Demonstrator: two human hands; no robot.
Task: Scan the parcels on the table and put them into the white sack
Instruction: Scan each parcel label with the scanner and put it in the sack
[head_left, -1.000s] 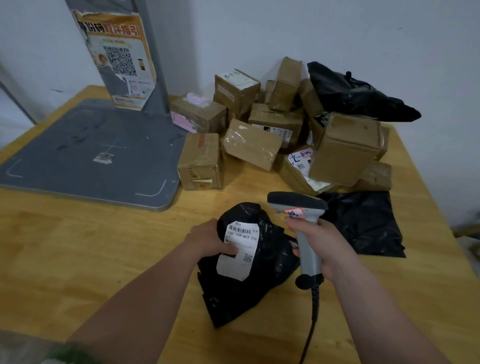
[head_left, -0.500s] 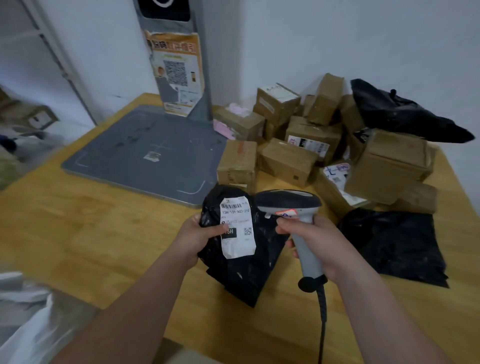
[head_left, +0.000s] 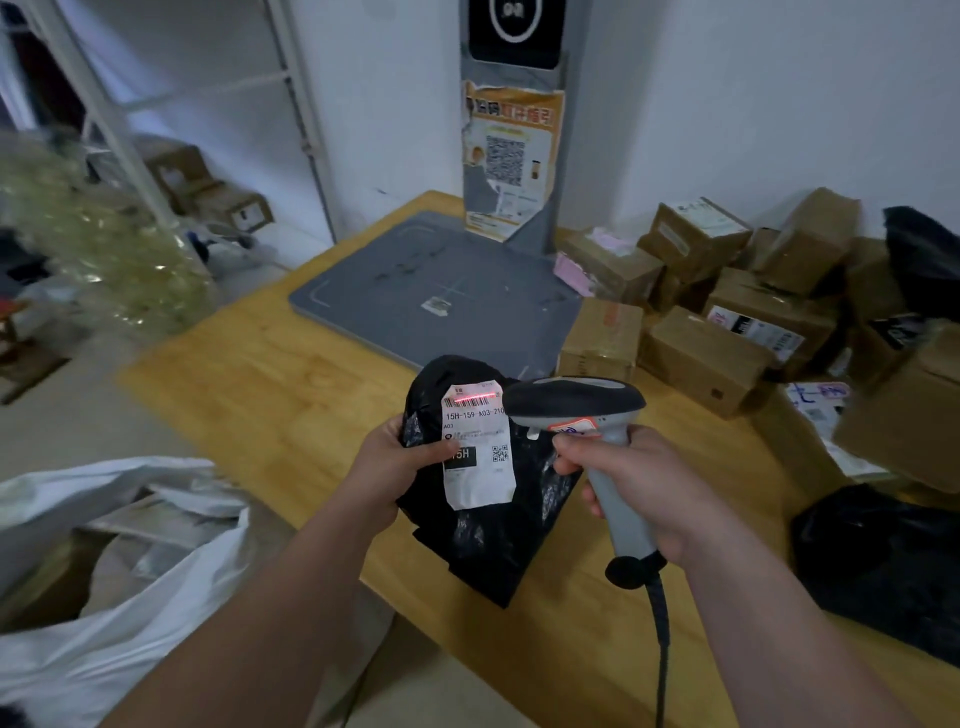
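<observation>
The table (head_left: 249, 395) is far from cleared, so I judge the task to be at an early or middle stage. On its far right lies a heap of brown boxes (head_left: 701, 358), more than 10 by rough count. There is 1 top bag (head_left: 924, 260), black, on the heap at far right and 1 flat bag (head_left: 883, 561), also black, at near right. None of these is in the sack yet.

The white sack (head_left: 130, 597) sits open at near left, below the table edge. Pale shapes lie inside it, but I cannot tell how many parcels it holds.

The step in hand is a scan. The held bag (head_left: 483, 545) is up over the near table edge. The left hand (head_left: 387, 467) is clamped on its left side, with the thumb across the label (head_left: 475, 447). The right hand (head_left: 639, 483) is wrapped round the grip of the scanner (head_left: 576, 405), whose head is just right of the label. A red line crosses the barcode at the label's top. This bag has yet to go into the sack, and the rest must then be scanned.

The poster (head_left: 511, 161) on the grey post at far centre shows a large QR code, and its heading is too blurred to read. The label reads "15H-159-A03-210", then "A03", then a black block showing "5H" beside the thumb, and it carries a small QR code. The box labels and the scanner's sticker are unreadable.
</observation>
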